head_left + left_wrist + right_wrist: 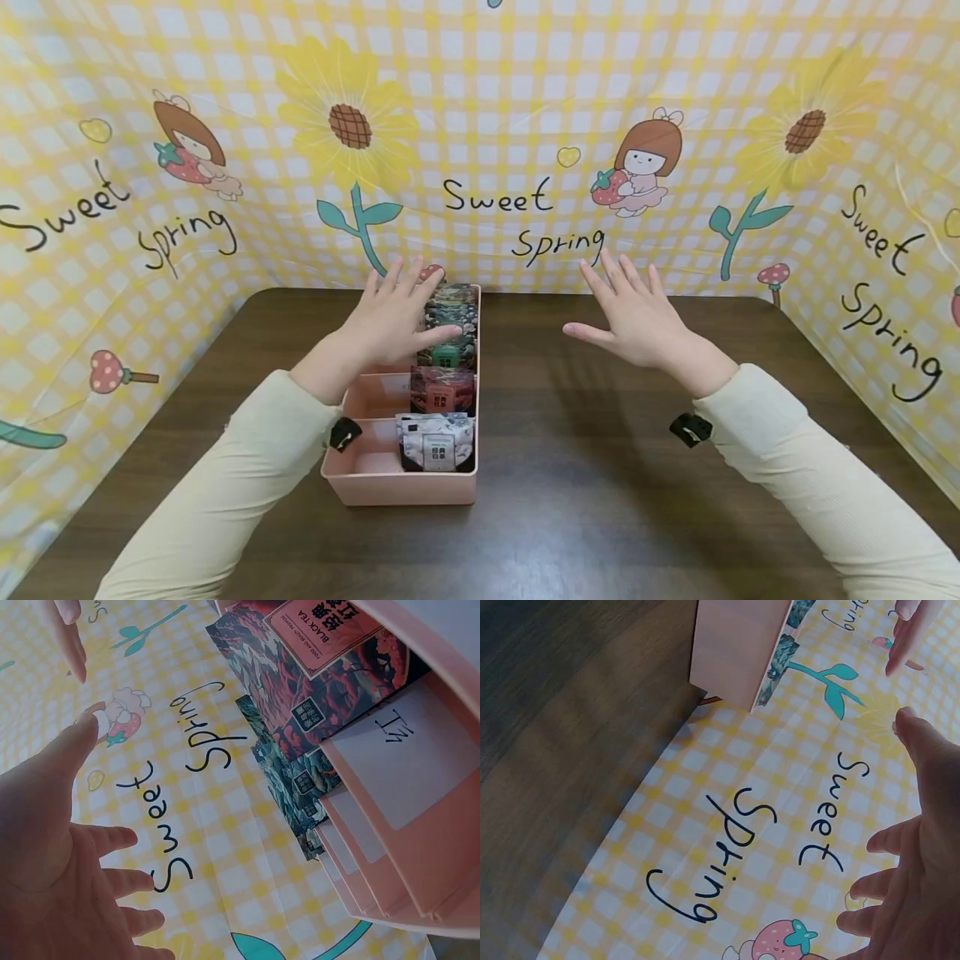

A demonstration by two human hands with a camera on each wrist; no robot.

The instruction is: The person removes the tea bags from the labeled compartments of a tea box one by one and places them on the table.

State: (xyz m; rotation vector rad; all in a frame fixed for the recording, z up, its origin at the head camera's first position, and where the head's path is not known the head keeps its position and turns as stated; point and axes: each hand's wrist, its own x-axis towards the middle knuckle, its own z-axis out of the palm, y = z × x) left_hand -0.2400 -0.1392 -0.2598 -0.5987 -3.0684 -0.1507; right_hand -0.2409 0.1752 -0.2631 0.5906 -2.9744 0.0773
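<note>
A long pink divided box (400,490) stands left of centre on the table. Along its right side tea packets stand in a row: a white one (438,446) in front, a red one (442,392) behind it, then a green one (447,354) and darker ones farther back. My left hand (393,312) hovers over the back part of the box with fingers straight and spread, hiding some compartments. To the right of the box my right hand (633,317) is held above the table, fingers also spread. Neither hand holds anything.
A dark wooden table (570,517) carries the box. Around its back and sides hangs a yellow checked cloth (495,100) with flowers and lettering. In the left wrist view, a handwritten white label (405,757) is on a box divider.
</note>
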